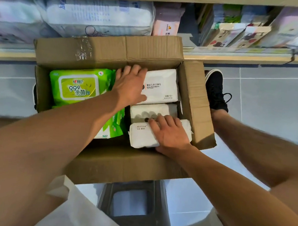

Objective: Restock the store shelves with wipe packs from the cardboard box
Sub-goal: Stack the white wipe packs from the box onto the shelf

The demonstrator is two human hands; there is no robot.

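A: What's in the cardboard box [103,52]?
B: Green wipe packs [74,86] at nine o'clock, white wipe packs at three.
A: And the left hand [129,86]?
B: Fingers spread flat on the far white pack [162,87], at twelve; it looks like resting, not gripping.
A: The right hand [170,132]?
B: At five o'clock, curled round the near white pack [142,137], thumb underneath. Shelves [239,56] lie beyond.

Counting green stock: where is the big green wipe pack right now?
In the head view, the green wipe pack lies in the left half of the cardboard box, beside the left hand.
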